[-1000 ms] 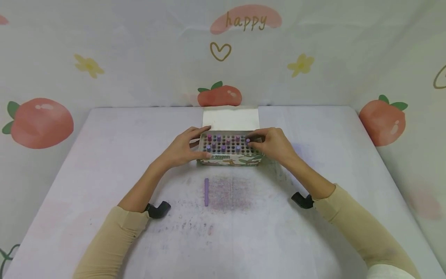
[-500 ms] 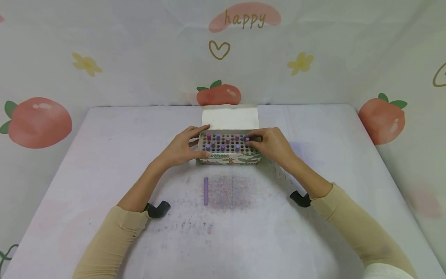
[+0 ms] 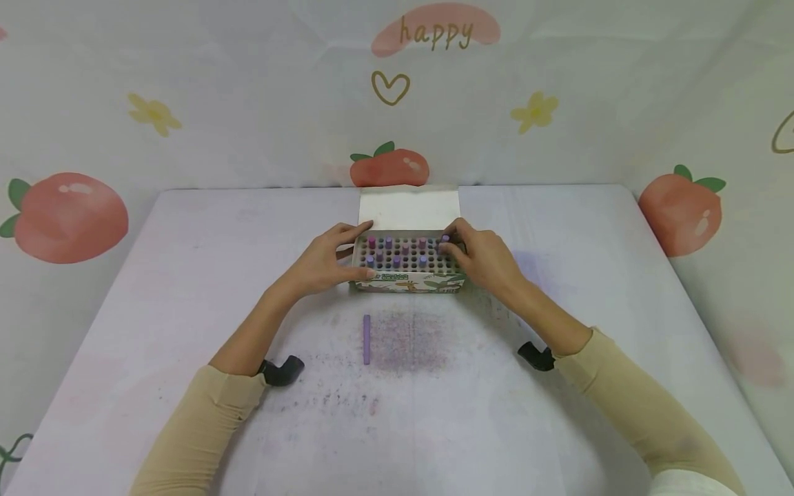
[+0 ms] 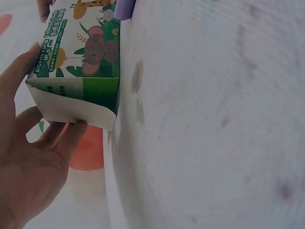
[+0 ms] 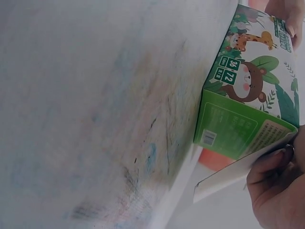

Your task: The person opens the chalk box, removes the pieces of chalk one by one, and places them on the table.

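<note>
A printed cardboard chalk box [image 3: 409, 282] with a holed insert stands near the back of the table, its white lid [image 3: 409, 209] folded back. Several purple and pink chalk sticks [image 3: 397, 262] poke up from the holes. My left hand [image 3: 325, 262] grips the box's left end, thumb on the front edge and fingers towards the back. At the right end, my right hand [image 3: 490, 258] pinches a purple chalk stick [image 3: 445, 238] between thumb and finger, above the insert. In the right wrist view that stick is hidden behind the box.
One purple chalk stick [image 3: 367, 339] lies on the white table cloth [image 3: 434, 427] in front of the box, beside a patch of purple dust [image 3: 411, 342]. A fruit-printed curtain [image 3: 279, 89] hangs behind the table.
The right hand has raised the purple chalk stick slightly up and back from the insert's right part. The left hand stays on the box, and the stick on the table has not moved.
</note>
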`<state>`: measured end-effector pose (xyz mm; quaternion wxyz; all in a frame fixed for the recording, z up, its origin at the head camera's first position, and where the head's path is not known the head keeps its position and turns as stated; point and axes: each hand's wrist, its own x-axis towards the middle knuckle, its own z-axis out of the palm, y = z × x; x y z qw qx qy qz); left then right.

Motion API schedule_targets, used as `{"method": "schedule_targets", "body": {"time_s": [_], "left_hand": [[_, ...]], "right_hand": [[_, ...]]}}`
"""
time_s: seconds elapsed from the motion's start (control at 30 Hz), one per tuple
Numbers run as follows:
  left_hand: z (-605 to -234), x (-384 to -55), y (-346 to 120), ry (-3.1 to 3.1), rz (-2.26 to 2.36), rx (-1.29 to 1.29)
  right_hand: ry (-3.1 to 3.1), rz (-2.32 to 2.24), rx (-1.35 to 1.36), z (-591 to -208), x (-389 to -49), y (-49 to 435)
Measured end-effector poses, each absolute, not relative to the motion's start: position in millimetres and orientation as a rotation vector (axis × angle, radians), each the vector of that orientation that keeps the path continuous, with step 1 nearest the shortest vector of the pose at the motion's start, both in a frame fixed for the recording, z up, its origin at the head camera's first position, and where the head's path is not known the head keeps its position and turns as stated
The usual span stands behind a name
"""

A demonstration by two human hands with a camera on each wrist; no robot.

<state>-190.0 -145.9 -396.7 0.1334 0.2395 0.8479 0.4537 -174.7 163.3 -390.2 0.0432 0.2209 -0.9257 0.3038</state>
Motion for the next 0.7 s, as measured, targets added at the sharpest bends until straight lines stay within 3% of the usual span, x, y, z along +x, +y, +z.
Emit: {"method": "schedule_targets", "body": {"time_s": [0.7], "left_hand": [[-396.8, -189.7, -145.9, 2.473, 1.299, 0.708]], "right_hand": [[-2.542, 1.126, 0.689, -387.4, -173.1, 163.5]]}}
